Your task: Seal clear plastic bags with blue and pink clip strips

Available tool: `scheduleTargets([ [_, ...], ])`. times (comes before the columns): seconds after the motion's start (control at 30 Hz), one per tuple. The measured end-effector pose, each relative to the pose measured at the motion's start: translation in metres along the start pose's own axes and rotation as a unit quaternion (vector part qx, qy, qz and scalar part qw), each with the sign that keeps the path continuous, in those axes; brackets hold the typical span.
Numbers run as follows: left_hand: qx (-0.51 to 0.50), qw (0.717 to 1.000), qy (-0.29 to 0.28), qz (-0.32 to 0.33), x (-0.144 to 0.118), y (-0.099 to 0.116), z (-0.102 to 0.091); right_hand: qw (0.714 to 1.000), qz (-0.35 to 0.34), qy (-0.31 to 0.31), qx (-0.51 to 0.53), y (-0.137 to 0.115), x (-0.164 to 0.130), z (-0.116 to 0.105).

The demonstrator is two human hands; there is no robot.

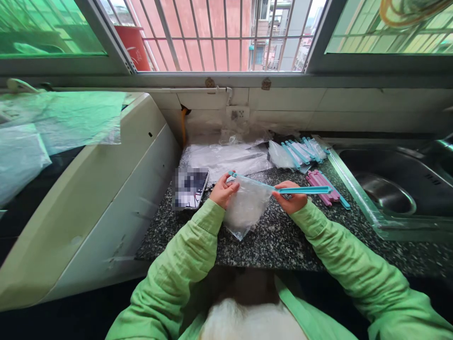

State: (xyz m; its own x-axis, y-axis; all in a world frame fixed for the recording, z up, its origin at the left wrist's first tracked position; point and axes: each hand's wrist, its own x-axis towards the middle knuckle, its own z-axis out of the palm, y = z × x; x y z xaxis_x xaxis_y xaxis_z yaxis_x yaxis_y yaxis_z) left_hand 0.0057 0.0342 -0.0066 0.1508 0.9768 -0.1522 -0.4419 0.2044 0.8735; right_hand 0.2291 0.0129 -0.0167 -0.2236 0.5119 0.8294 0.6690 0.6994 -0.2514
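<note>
A clear plastic bag (246,208) hangs above the counter, its top edge along one thin arm of a light-blue bag clip (304,190). My left hand (223,190) is closed on the bag's upper left corner, by the end of that thin arm. My right hand (290,197) pinches the clip near its hinge, at the bag's upper right corner. The clip's wider arm sticks out to the right, swung away from the bag. Some right-hand fingers are hidden behind the clip.
Pink bag clips (318,186) lie right of my right hand. Behind them are bags with blue clips (300,151) and flat clear plastic bags (230,158). A phone-like device (191,189), partly blurred, lies left. The sink (392,184) is at right, a white appliance (116,189) at left.
</note>
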Motion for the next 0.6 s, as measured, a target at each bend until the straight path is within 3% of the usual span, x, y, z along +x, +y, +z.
scheduleTargets([
  [0.33, -0.033, 0.999, 0.026, 0.012, 0.004, -0.004, -0.002, 1.0, -0.013, 0.013, 0.024, -0.007, 0.002, 0.006],
  [0.6, -0.045, 0.998, 0.04, -0.009, 0.006, -0.007, -0.001, 1.0, -0.018, -0.003, -0.02, -0.009, 0.003, 0.001],
])
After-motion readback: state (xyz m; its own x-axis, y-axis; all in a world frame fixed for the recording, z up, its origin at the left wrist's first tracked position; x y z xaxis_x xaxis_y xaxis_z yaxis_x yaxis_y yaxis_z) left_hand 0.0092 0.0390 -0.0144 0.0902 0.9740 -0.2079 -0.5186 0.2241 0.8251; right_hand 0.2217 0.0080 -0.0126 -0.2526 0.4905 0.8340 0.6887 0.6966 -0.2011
